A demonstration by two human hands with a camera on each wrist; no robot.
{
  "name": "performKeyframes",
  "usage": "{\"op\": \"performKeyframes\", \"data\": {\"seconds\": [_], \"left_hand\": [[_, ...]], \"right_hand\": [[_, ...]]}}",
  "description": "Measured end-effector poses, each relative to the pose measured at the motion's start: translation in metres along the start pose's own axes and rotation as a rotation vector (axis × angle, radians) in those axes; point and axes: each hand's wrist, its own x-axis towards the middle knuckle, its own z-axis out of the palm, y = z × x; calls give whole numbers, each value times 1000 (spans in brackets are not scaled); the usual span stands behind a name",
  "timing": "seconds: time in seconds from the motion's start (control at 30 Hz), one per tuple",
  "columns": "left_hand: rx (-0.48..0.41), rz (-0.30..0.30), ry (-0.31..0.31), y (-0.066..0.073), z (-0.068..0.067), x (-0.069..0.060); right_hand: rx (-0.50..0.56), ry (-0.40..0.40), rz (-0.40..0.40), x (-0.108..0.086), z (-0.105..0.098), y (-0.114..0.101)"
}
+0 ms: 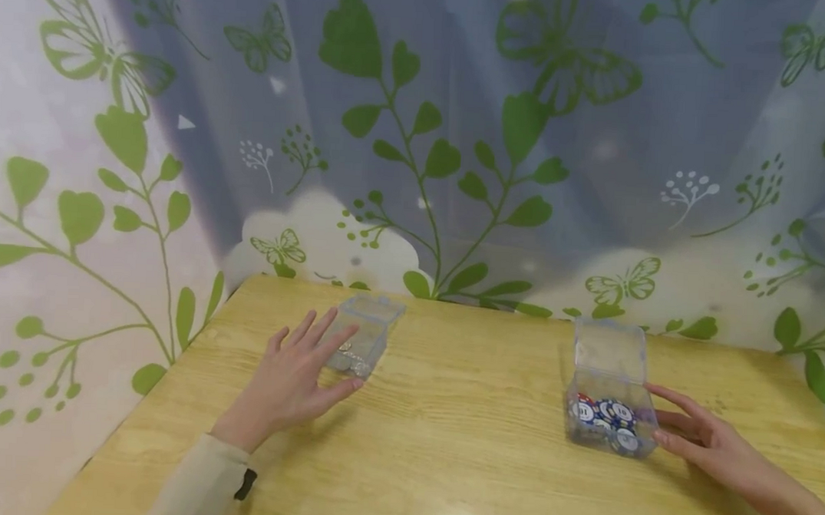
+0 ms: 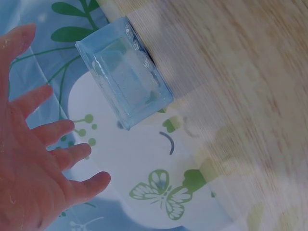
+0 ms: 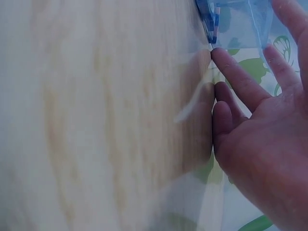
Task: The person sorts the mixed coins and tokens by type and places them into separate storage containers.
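Observation:
In the head view, my left hand [image 1: 292,383] hovers with spread fingers beside a small clear plastic box [image 1: 378,350] at the back left. Its hinged lid [image 1: 372,309] is raised, and silvery coin-like pieces [image 1: 356,365] lie inside, partly behind the fingers. The left wrist view shows that hand [image 2: 38,159] empty and apart from the box [image 2: 125,72]. Over on the right, another clear box [image 1: 578,434] with its lid up holds several blue poker chips [image 1: 614,414] and a red one. My right hand [image 1: 729,448] has its fingertips at this box's right side, fingers extended.
Both boxes stand on a light wooden table [image 1: 446,443]. A curtain [image 1: 459,137] printed with green leaves and butterflies hangs along the table's back edge. More of the same print covers the left side [image 1: 108,259].

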Motion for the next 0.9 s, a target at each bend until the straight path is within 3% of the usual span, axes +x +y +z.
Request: {"op": "performKeyframes", "data": {"seconds": [0.23, 0.53, 0.7, 0.8, 0.9], "left_hand": [[-4, -9, -5, -2, -2, 0], [-23, -15, -33, 0, 0, 2], [-18, -4, -9, -2, 3, 2], [-7, 4, 7, -2, 3, 2], [8, 9, 20, 0, 3, 2]], "right_hand": [[4, -6, -33, 2, -3, -5], [-80, 21, -46, -3, -7, -5], [-112, 38, -53, -3, -9, -6], [-185, 66, -66, -4, -9, -9], [-292, 142, -90, -8, -8, -16]]}}
